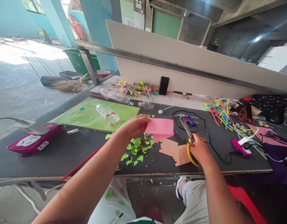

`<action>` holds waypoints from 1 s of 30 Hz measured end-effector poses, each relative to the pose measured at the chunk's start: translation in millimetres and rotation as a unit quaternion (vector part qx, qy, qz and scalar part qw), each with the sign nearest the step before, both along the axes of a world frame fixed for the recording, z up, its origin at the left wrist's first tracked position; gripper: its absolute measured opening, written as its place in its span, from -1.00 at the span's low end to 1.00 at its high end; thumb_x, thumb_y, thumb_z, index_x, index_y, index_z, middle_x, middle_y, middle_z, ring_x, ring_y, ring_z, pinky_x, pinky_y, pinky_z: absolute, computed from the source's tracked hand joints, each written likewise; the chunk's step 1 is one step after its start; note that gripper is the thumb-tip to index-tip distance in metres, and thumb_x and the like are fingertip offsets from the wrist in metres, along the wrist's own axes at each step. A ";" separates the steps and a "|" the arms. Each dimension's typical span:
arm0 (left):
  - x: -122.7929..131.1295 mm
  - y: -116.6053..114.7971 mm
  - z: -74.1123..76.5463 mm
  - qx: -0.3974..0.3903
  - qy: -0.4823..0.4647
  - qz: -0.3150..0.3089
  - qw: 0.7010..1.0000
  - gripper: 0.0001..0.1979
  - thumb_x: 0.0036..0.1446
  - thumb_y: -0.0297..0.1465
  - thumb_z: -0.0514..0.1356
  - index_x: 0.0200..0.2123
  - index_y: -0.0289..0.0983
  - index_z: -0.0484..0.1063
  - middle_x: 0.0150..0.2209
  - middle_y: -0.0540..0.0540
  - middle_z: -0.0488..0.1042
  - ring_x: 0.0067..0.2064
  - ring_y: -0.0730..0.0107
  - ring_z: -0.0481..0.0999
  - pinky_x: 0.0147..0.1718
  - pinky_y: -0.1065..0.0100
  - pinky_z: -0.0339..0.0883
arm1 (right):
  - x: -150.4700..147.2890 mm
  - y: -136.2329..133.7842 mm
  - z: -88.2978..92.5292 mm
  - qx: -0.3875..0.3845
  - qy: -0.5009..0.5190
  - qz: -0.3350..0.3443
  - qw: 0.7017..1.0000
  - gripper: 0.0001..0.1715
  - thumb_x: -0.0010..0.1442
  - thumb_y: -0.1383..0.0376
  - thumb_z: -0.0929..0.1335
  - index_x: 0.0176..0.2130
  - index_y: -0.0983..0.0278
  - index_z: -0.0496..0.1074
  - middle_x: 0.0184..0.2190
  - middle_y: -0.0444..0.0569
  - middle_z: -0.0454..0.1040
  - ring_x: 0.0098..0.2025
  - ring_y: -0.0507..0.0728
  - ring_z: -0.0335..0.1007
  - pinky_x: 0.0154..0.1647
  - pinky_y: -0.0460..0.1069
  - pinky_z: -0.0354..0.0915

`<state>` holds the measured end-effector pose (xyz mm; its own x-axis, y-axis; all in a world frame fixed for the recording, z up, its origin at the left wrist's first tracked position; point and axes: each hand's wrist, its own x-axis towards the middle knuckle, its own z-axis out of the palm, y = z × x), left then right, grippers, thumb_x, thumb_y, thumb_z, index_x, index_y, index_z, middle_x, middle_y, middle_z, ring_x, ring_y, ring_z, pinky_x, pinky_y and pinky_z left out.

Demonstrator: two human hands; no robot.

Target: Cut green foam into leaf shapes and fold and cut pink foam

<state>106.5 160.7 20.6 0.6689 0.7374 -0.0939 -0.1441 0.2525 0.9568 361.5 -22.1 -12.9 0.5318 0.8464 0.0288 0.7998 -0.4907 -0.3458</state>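
My left hand (138, 126) pinches the left edge of a pink paper piece (162, 127), held above the dark table. A second pink piece (159, 137) shows just below it. In my right hand (199, 149) is a pair of scissors (190, 152) with yellow handles, the blades pointing up and away from me. The scissors are apart from the pink paper. Peach-coloured paper pieces (180, 154) lie under and left of my right hand. Green paper scraps (136, 146) are scattered below my left hand.
A blue glue gun (189, 120) with a black cord lies beyond the scissors. Plastic bottles (107, 114) and a green sheet (75, 115) are at the left. Magenta power strips (33, 141) sit toward both sides. A phone (164, 86) leans against the white board (180, 56).
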 end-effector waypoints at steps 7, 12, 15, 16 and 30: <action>-9.0 4.7 21.7 -0.068 -0.104 0.031 0.992 -0.93 -0.02 -0.44 0.12 -0.39 -0.31 0.32 -0.46 -0.04 0.43 -0.42 0.44 0.45 -0.33 0.35 0.41 | -16.7 14.0 -8.0 -0.066 -0.029 0.036 0.997 -0.45 0.11 0.31 0.29 0.12 0.20 0.28 -0.20 0.08 0.49 -0.16 0.24 0.42 -0.27 0.00 0.20; -42.6 20.3 48.1 -0.033 -0.090 0.019 0.995 -0.91 -0.10 -0.51 0.20 -0.44 -0.31 0.34 -0.49 -0.02 0.42 -0.45 0.48 0.43 -0.39 0.43 0.35 | -19.9 14.1 -15.1 -0.073 -0.028 0.082 0.994 -0.25 0.09 0.30 0.31 0.24 0.35 0.13 -0.10 0.25 0.48 -0.05 0.31 0.42 -0.14 0.06 0.24; -59.7 26.8 57.8 -0.005 -0.069 0.018 0.997 -0.88 -0.15 -0.53 0.23 -0.46 -0.32 0.35 -0.51 0.00 0.40 -0.47 0.50 0.40 -0.42 0.44 0.30 | -19.1 14.4 -21.8 -0.083 -0.052 0.079 0.992 -0.28 0.12 0.27 0.29 0.25 0.32 0.13 -0.10 0.27 0.47 -0.05 0.36 0.43 -0.14 0.12 0.26; -61.0 27.6 58.2 0.002 -0.067 0.018 0.998 -0.88 -0.15 -0.53 0.23 -0.46 -0.32 0.35 -0.51 0.00 0.40 -0.47 0.50 0.39 -0.42 0.44 0.29 | -19.6 15.1 -23.7 -0.090 -0.068 0.081 0.990 -0.29 0.13 0.26 0.28 0.25 0.29 0.13 -0.09 0.25 0.47 -0.03 0.36 0.42 -0.13 0.13 0.26; -103.0 29.1 59.5 0.101 0.024 -0.089 0.991 -0.84 -0.15 -0.40 0.29 -0.45 -0.31 0.39 -0.52 0.03 0.38 -0.49 0.51 0.36 -0.48 0.46 0.24 | -50.3 25.0 -18.3 0.220 0.040 0.169 0.960 -0.45 0.15 0.09 0.27 0.07 0.27 0.35 0.06 0.20 0.41 0.13 0.39 0.26 0.13 0.25 0.16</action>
<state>3.5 189.8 80.1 0.7888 0.6146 0.0089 -0.0674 0.0721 0.9951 311.2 2.8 -31.2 0.2451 0.8860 0.3936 0.8498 -0.0009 -0.5271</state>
